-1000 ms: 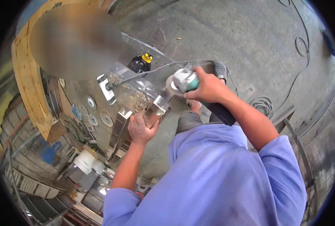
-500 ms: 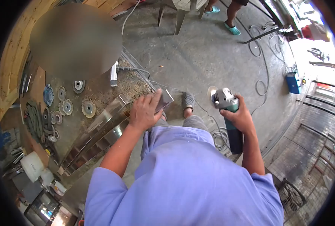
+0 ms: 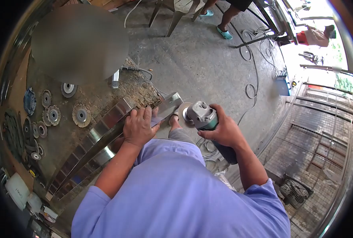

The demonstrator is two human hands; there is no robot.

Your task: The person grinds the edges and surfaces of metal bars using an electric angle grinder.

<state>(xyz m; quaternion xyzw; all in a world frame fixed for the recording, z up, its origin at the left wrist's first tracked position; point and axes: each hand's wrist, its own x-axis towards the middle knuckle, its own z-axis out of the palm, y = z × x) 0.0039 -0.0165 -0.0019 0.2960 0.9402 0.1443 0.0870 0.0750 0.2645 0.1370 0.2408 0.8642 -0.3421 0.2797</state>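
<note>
My left hand rests on a shiny rectangular metal tube, fingers bent over it and the thumb along its side. My right hand is wrapped round a green and grey angle grinder. The grinder's disc is beside the free end of the tube; whether they touch I cannot tell. A second long metal tube lies to the left of my left hand, on the worktable.
Several round discs lie on the worktable at the left. Cables run over the floor beside a blue box. A person's leg shows near a chair. A fan stands at lower right.
The grinder in my right hand has moved left, close to the tube's end. More of the tube shows past my left hand. The whole view has shifted.
</note>
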